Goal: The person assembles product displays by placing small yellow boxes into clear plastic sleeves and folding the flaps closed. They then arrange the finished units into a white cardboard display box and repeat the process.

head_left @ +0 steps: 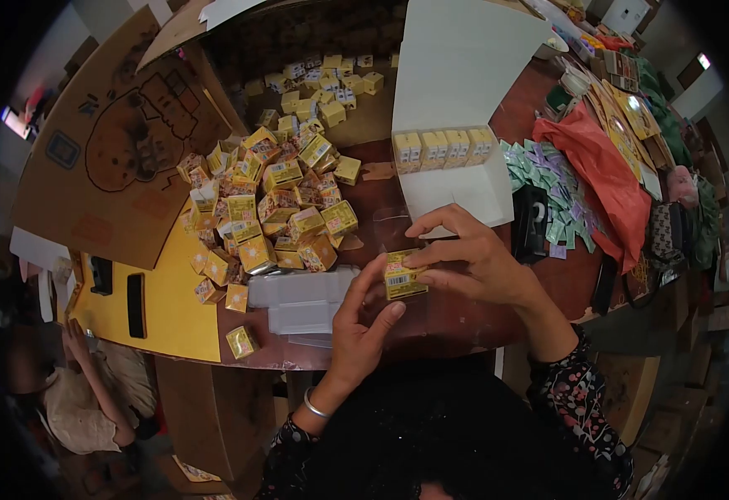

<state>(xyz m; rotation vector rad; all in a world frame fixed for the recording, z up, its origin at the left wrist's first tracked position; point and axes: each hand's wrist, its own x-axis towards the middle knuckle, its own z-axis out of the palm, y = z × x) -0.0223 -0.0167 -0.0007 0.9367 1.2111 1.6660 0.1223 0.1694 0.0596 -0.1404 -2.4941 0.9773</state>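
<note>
While left hand (358,332) and right hand (479,265) grasp the yellow box (406,289) between them, the white carton (464,193) lies at one o'clock.

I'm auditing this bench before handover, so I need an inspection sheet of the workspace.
Surface: dark red table, worn edge; yellow sheet at left.
Job's things: heaped small boxes; open white carton holding a row.
Clutter: sachets beside red plastic.
Hands: right hand grips a yellow box; left hand open beside it, contact unclear.
Cables: nothing certain seen.
Surroundings: another person, far left.
</note>
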